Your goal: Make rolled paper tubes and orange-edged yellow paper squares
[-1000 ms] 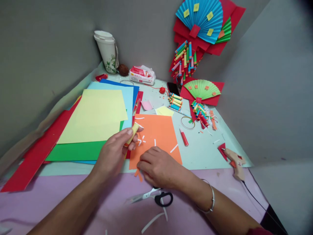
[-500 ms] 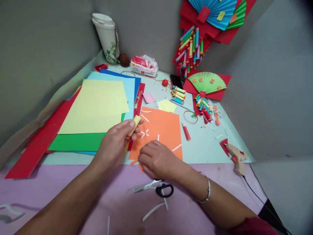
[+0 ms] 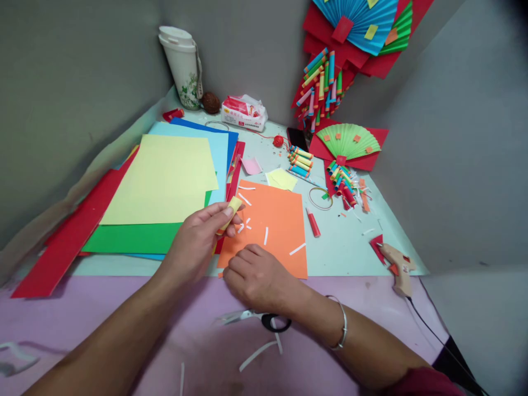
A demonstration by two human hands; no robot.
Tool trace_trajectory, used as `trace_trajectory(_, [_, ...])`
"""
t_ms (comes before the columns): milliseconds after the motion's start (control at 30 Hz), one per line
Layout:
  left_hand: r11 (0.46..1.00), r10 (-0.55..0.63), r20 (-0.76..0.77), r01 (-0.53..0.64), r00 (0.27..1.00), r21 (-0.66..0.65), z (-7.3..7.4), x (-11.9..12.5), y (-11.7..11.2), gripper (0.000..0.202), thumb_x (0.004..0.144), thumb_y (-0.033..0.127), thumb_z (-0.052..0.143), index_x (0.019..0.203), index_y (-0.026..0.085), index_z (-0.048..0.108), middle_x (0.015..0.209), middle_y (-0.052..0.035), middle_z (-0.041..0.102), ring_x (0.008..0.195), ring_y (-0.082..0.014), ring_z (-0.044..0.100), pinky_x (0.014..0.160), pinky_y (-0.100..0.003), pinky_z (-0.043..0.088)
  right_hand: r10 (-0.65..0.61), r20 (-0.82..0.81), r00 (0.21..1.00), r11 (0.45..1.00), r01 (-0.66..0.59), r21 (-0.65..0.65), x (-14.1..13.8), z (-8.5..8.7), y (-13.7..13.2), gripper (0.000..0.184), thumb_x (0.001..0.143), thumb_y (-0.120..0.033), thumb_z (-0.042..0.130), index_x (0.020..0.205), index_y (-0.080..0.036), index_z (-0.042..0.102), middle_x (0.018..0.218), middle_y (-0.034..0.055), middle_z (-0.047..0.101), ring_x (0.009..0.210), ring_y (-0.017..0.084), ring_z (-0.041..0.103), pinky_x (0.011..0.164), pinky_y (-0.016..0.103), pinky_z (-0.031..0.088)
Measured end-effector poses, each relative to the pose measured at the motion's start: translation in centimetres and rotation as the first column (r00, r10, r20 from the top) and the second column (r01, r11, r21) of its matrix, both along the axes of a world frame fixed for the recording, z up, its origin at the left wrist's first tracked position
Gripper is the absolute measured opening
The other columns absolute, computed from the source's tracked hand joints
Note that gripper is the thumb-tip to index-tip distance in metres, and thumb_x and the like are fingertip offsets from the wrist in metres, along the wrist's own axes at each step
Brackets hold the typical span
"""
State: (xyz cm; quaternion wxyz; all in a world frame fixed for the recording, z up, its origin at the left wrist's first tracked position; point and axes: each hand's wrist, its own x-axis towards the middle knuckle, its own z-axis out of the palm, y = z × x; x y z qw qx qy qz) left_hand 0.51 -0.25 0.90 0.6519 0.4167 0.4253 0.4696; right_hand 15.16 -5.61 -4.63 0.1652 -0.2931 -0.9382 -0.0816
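My left hand (image 3: 197, 234) pinches a small yellow paper roll (image 3: 235, 206) between thumb and fingers, tilted, with an orange band at its lower end. It is just above the left edge of an orange paper sheet (image 3: 284, 220). Over the sheet's near edge, my right hand (image 3: 254, 276) has its fingers curled downward; what they hold, if anything, is hidden. A bit of orange paper (image 3: 220, 274) shows beside its fingertips. Several white paper strips (image 3: 266, 236) lie on the sheet. Scissors (image 3: 239, 317) with black handles lie below my right wrist, their handles partly covered.
Coloured paper sheets (image 3: 165, 176) are stacked at left. A glue gun (image 3: 398, 267) with a cord lies at right. Behind are finished paper rolls (image 3: 300, 160), a red tube (image 3: 313, 223), a tissue pack (image 3: 244, 113), a cup (image 3: 181, 69) and a paper fan decoration (image 3: 346, 142).
My right hand has moved slightly left and down, covering more of the scissors' handles and the loose orange strips. My left hand keeps the roll, shifted slightly right.
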Motion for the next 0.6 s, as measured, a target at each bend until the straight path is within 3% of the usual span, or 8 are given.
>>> trace_trajectory(200, [1.000, -0.001, 0.002, 0.001, 1.000, -0.006, 0.1, 0.1, -0.1, 0.015, 0.078, 0.030, 0.069, 0.073, 0.017, 0.071, 0.068, -0.0007, 0.061, 0.063, -0.0117, 0.050, 0.064, -0.023, 0.042, -0.081, -0.132, 0.988, 0.995, 0.073, -0.063, -0.5, -0.9, 0.2, 0.020, 0.094, -0.019, 0.047, 0.079, -0.017, 0.060, 0.071, 0.0034, 0.056, 0.070, 0.020, 0.048, 0.069, 0.035, 0.036])
trace_trajectory(333, [1.000, -0.003, 0.019, 0.004, 1.000, -0.029, 0.0, 0.1, 0.0, 0.015, 0.076, 0.031, 0.072, 0.079, 0.017, 0.073, 0.074, -0.0015, 0.064, 0.063, -0.0117, 0.051, 0.060, -0.024, 0.041, -0.204, -0.291, 0.935, 0.964, 0.139, -0.228, -0.5, -0.5, 0.4, 0.019, 0.094, -0.019, 0.043, 0.083, -0.018, 0.058, 0.073, 0.0048, 0.062, 0.071, 0.019, 0.054, 0.069, 0.034, 0.040])
trace_trajectory(467, [1.000, -0.025, 0.004, 0.025, 1.000, -0.012, -0.5, -0.1, 0.1, 0.015, 0.078, 0.033, 0.072, 0.083, 0.019, 0.073, 0.076, -0.0020, 0.067, 0.067, -0.0133, 0.054, 0.066, -0.025, 0.045, -0.433, -0.455, 0.778, 0.818, 0.127, -0.561, 0.3, 1.8, 0.2, 0.012, 0.093, -0.020, 0.042, 0.093, -0.020, 0.054, 0.081, 0.0032, 0.066, 0.068, 0.016, 0.059, 0.066, 0.029, 0.045])
trace_trajectory(600, [0.998, -0.046, -0.087, 0.051, 0.995, 0.045, -0.6, -0.3, 0.0, 0.018, 0.078, 0.037, 0.072, 0.088, 0.021, 0.073, 0.077, -0.0017, 0.067, 0.069, -0.0157, 0.056, 0.069, -0.026, 0.046, -0.556, -0.542, 0.630, 0.704, 0.010, -0.710, 1.0, 4.1, 0.1, 0.008, 0.090, -0.022, 0.050, 0.096, -0.022, 0.054, 0.083, 0.0010, 0.066, 0.071, 0.014, 0.062, 0.065, 0.026, 0.048])
